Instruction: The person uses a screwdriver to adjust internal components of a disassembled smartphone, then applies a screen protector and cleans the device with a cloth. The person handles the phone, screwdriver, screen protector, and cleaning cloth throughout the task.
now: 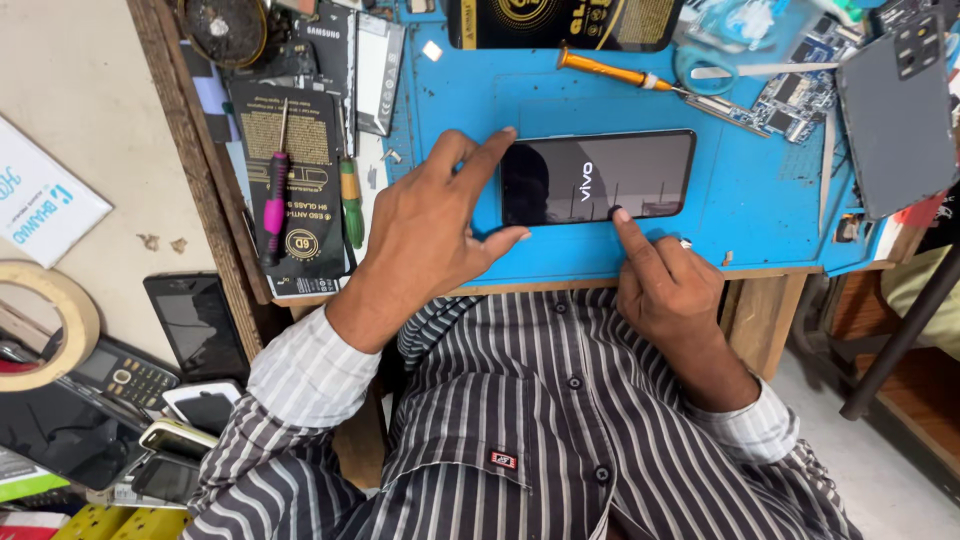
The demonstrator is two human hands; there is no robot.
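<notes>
Bare blue mat point(760, 190) lay open to the right of the smartphone point(597, 177), giving a hand free passage there, and a narrower clear strip ran above the phone. Further up, the orange screwdriver point(606, 70), circuit board point(790, 100) and grey back cover point(897, 115) crowded the far right corner. To the left, the pink screwdriver point(274, 200), green screwdriver point(351, 205) and black packet point(298, 190) blocked the worktop point(200, 180) edge, just beside the left hand point(430, 240).

Black smartphone point(597, 178) flat on blue mat, screen up, lit, lengthwise left-right
</notes>
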